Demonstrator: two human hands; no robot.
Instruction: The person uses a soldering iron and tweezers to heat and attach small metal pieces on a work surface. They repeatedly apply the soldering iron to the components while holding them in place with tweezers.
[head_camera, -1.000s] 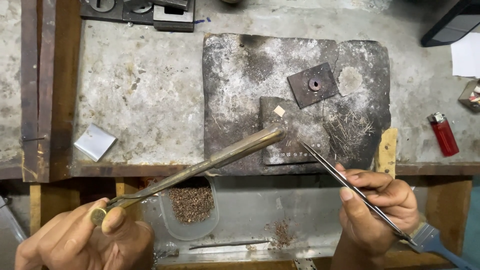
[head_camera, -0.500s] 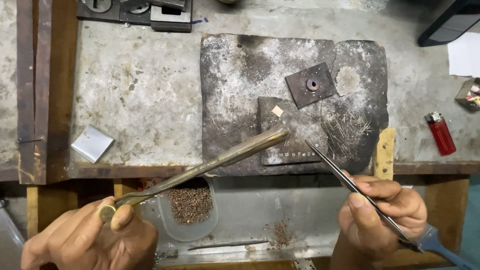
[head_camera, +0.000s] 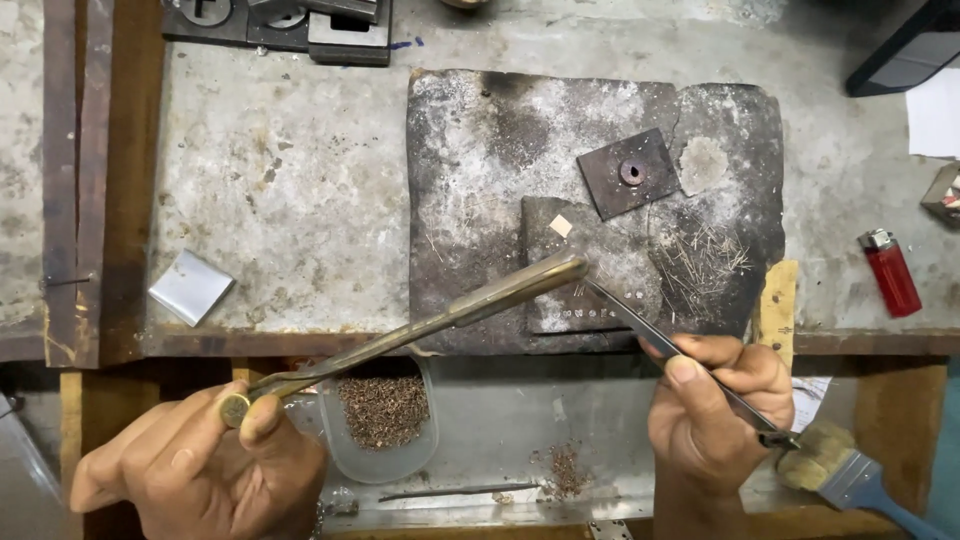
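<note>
Brass torch (head_camera: 440, 320) gripped in left hand (head_camera: 200, 470), tweezers (head_camera: 690, 345) pinched in right hand (head_camera: 715, 410), tips meeting.

A worn grey bench (head_camera: 290, 170) with a wooden front edge carries a dark, scorched slab (head_camera: 480, 150) near its middle. Left of the slab, close to the front edge, lies a small shiny metal square (head_camera: 190, 287). Behind the slab's left corner sit dark metal blocks (head_camera: 300, 22). Right of the slab lies a red lighter (head_camera: 890, 272), with white paper (head_camera: 935, 112) further back. Against the slab's right front corner rests a yellowish wooden strip (head_camera: 777, 300).
</note>
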